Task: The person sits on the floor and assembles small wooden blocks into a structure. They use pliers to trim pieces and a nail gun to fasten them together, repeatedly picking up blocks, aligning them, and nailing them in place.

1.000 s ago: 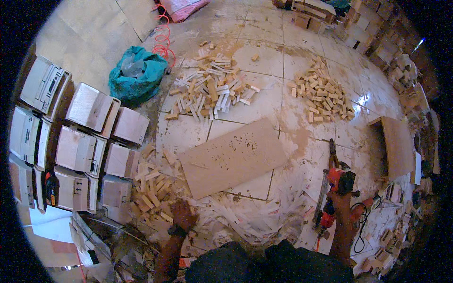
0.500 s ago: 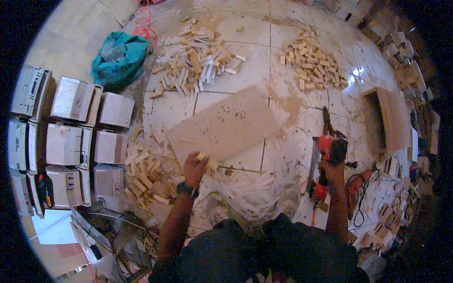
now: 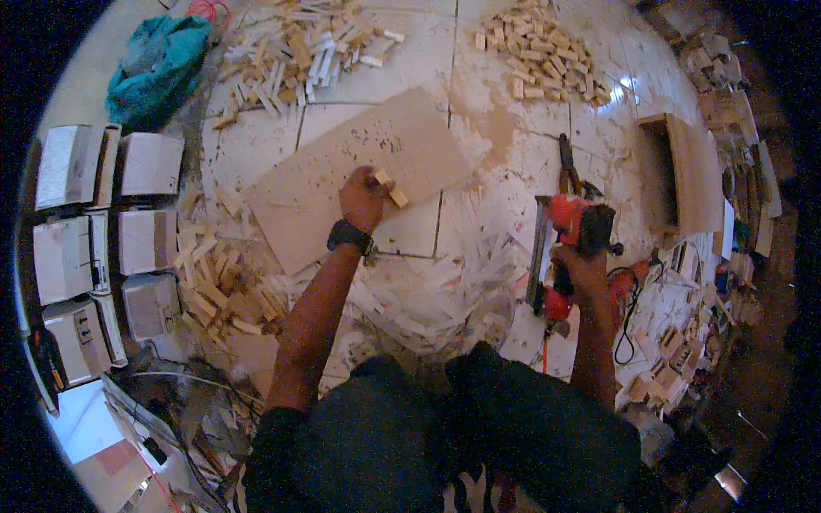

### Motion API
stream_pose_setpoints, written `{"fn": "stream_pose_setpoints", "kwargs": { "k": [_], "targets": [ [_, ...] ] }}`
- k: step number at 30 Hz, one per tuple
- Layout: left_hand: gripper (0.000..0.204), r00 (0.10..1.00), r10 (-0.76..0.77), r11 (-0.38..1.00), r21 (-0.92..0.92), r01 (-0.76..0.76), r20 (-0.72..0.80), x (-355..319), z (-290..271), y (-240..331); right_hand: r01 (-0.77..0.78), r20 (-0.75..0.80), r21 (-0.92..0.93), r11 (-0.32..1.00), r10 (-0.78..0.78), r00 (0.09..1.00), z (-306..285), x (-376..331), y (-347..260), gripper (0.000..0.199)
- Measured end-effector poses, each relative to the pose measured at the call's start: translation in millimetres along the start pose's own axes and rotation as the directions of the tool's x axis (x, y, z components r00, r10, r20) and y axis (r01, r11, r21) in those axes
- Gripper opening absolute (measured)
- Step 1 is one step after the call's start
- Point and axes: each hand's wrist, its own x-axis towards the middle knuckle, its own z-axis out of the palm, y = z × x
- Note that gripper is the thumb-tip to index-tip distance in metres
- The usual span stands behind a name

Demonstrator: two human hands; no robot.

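My left hand [image 3: 363, 200], with a dark watch on its wrist, pinches a small wooden block [image 3: 397, 195] between thumb and fingers. It is over the near edge of a flat brown board [image 3: 342, 171], whose surface is strewn with dark specks. To the right, my right hand [image 3: 583, 263] is wrapped round the handle of a red and black nail gun [image 3: 571, 219] with a long grey magazine. An orange hose [image 3: 546, 352] runs from the tool's lower end. Pincers [image 3: 567, 167] lie just beyond the nail gun.
Wood offcuts [image 3: 299, 53], small blocks [image 3: 547, 53] and strips [image 3: 222, 286] lie in heaps on the tiled floor. Stacked cartons [image 3: 64, 248] line the left, below a green sack [image 3: 162, 64]. An open wooden box [image 3: 688, 175] stands right. Crumpled clear plastic [image 3: 428, 321] lies before my legs.
My left hand has moved forward and right along the board with the block. The right hand stays on the nail gun by the pincers. The whole view has shifted.
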Motion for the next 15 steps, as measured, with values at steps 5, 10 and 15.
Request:
{"fn": "stream_pose_setpoints", "kwargs": {
  "k": [5, 10, 15],
  "targets": [
    [0.041, 0.994, 0.095, 0.992, 0.075, -0.099, 0.046, -55.8, -6.9, 16.3, -0.018, 0.03, 0.072, 0.997, 0.015, 0.999, 0.7, -0.3, 6.7, 0.028],
    [0.035, 0.837, 0.186, 0.969, 0.043, -0.242, 0.515, -148.0, 10.4, 42.3, -0.064, 0.037, 0.082, 0.995, 0.061, 0.997, 3.5, 5.7, 17.2, 0.029],
    [0.027, 0.771, 0.036, 0.98, 0.129, -0.152, 0.636, -157.0, 22.6, 44.6, -0.056, 0.102, 0.029, 0.998, 0.053, 0.993, 9.8, 1.7, 16.5, 0.033]
  ]
}}
